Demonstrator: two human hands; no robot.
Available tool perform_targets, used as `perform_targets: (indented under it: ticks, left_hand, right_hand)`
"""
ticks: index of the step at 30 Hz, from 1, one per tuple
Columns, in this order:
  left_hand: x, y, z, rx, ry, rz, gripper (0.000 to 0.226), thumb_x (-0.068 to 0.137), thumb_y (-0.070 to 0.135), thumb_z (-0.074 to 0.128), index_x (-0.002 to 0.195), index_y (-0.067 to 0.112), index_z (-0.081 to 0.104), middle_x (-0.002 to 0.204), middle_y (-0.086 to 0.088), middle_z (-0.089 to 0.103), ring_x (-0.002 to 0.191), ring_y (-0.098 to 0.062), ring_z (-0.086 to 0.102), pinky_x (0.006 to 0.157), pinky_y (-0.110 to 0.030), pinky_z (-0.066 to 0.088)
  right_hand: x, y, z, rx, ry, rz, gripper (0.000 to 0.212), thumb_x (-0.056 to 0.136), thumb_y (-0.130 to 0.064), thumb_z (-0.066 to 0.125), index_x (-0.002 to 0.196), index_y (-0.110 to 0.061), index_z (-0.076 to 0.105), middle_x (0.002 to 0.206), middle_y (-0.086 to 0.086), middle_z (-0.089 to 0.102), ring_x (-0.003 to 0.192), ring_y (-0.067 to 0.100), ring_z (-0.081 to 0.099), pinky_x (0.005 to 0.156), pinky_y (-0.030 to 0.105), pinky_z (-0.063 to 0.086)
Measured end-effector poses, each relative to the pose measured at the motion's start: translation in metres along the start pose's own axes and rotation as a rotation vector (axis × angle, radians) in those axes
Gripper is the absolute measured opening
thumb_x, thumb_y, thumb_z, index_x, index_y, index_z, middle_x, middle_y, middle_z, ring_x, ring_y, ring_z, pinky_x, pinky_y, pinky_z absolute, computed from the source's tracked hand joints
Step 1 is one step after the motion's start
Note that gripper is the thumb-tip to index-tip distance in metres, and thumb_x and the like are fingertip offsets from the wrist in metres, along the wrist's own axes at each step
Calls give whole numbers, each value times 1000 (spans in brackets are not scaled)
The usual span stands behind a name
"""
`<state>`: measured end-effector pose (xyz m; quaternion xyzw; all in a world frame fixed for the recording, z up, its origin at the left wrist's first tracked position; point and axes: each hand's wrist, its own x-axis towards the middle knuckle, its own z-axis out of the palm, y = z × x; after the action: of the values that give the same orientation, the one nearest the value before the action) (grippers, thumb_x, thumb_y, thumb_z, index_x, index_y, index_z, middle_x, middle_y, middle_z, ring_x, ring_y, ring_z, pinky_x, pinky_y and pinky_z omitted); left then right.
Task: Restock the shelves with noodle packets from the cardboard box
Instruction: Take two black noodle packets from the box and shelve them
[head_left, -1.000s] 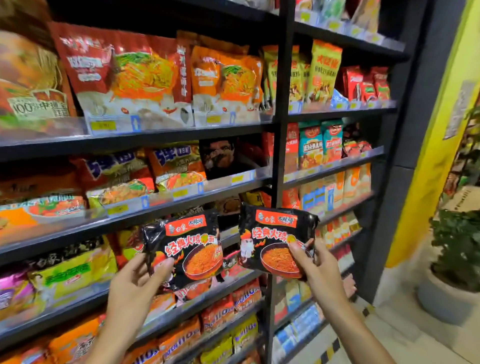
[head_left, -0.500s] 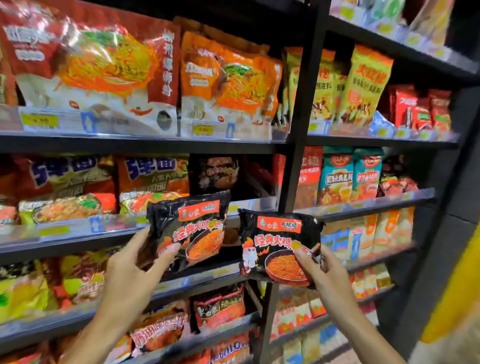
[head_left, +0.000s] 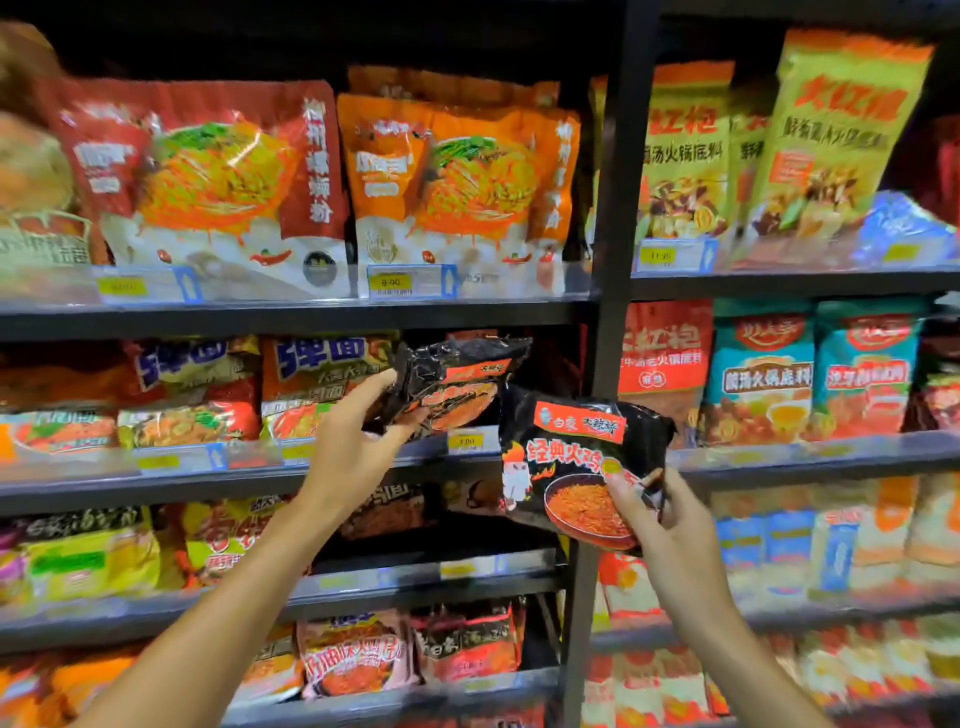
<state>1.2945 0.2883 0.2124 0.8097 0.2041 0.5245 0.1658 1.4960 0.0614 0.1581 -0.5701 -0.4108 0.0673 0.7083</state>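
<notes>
My left hand (head_left: 353, 441) grips a black noodle packet (head_left: 457, 382) and holds it tilted back into the dark gap on the second shelf (head_left: 260, 486), to the right of the orange packets. In front of the black upright post (head_left: 613, 208), lower down, my right hand (head_left: 660, 525) pinches a second black noodle packet (head_left: 576, 457) by its lower right corner, face towards me. The cardboard box is out of view.
Shelves run left and right of the post, packed with noodle and soup-base packets: large red and orange bags (head_left: 452, 182) above, teal bags (head_left: 763, 374) at the right, more black packets (head_left: 467, 639) on a lower shelf. Price tags (head_left: 410, 283) line the shelf edges.
My left hand has lifted its packet up and forward into the second shelf's gap, tipping it back. The right hand has stayed about level. The camera has moved closer to the shelves.
</notes>
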Motion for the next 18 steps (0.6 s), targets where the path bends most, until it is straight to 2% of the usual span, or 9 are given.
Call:
perform_targets:
  ticks: [2,4,6,8,9,11,14,16,18]
  left_hand:
    - [9,7,6,15,36,25,40,85,17,76,122,9,64,113,0,70,102,-8,63,88,-9,43]
    - [16,13,11,-1,42,37,37,87,18,74,122,13,63,112,3,69,103,-8,63,90,-14,45]
    - [23,16,20,-11,1,59,38,89,16,71,126,16,62,118,8,68,111,-6,62,96,-18,46]
    - [30,12,32,4,-59,72,42,89,9,70,129,16,62,123,20,62,117,5,56,100,-12,43]
    - [33,8,40,13,-81,72,42,89,9,70,129,16,62,124,23,60,118,8,53,101,-11,42]
    - [41,-4,52,26,-102,50,41,89,16,73,128,20,63,126,19,62,120,2,55,103,-19,44]
    - [53,-15,66,-32,-95,-73,38,87,19,75,123,22,66,117,19,64,113,1,57,96,-14,43]
    - [60,-18,71,-106,-90,-187,36,87,19,75,122,17,67,113,11,69,109,-3,61,93,-17,47]
    - [72,-21,75,-71,-149,-355,35,89,19,72,123,10,65,103,1,69,97,-11,64,82,-20,49]
  right_hand:
    - [8,4,-4,-9,-24,-13,27,90,-38,66,80,-13,59,74,11,58,71,10,51,67,32,43]
    - [14,8,-7,-16,-18,-10,40,87,-43,65,78,-7,53,72,15,52,68,12,47,63,30,37]
    - [17,12,-10,-22,-30,2,37,89,-42,64,79,-8,55,80,23,57,70,18,51,65,33,40]
    - [17,16,-12,-25,-46,9,29,91,-39,65,79,-13,57,81,17,62,69,20,55,68,35,44]
    - [17,18,-12,-26,-46,5,26,91,-37,65,77,-16,57,74,7,63,67,12,55,65,28,44]
    - [18,23,-12,-22,-57,7,23,89,-40,64,74,-24,57,67,-5,61,64,5,54,59,20,41]
    - [20,30,-10,-22,-67,28,16,87,-44,64,81,-30,63,81,7,66,78,23,63,70,34,48]
    - [20,33,-8,-14,-65,35,17,88,-45,64,87,-28,64,89,15,67,89,35,64,78,47,51]
    - [20,33,-5,-3,-59,43,18,88,-46,64,90,-28,65,92,14,69,92,36,65,83,54,52]
